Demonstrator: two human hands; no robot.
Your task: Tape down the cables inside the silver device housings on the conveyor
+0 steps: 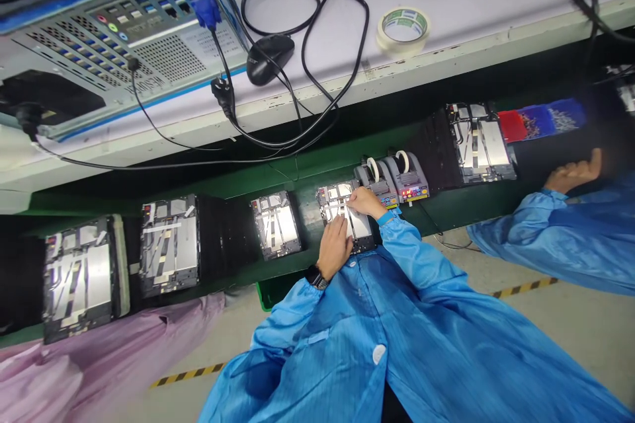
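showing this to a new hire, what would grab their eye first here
The eye goes first to the person's left hand and right hand, in blue sleeves mid-frame, both on an opened electronic device on a green conveyor belt. More devices line the belt, with two tape dispensers just past the hands. Above, a computer case and looping black cables lie on a white shelf.

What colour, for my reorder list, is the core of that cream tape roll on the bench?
Its core is green and white, best seen in the head view.
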